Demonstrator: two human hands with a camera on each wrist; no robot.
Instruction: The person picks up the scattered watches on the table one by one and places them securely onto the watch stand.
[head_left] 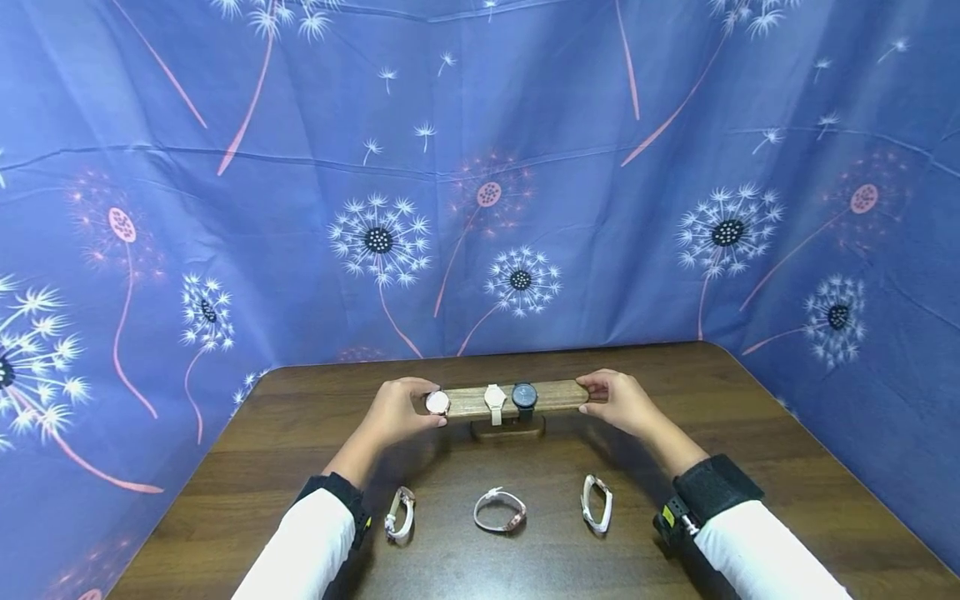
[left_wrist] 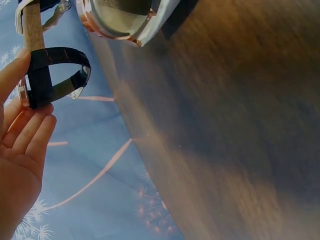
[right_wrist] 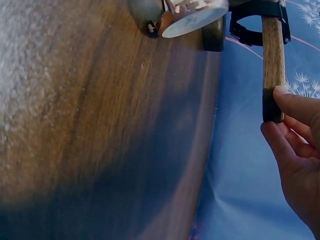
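A wooden watch stand has a horizontal bar raised over a dark oval base. My left hand grips the bar's left end, thumb below and fingers above, around a watch with a rose-gold case. That watch's black strap loops round the bar in the left wrist view. My right hand pinches the bar's bare right end, also seen in the right wrist view as a wooden bar end. A cream watch and a black watch hang on the bar between my hands.
Nearer on the brown wooden table lie three looped watches: a left one, a middle white-strapped one and a right white one. A blue dandelion-print cloth hangs behind and beside the table.
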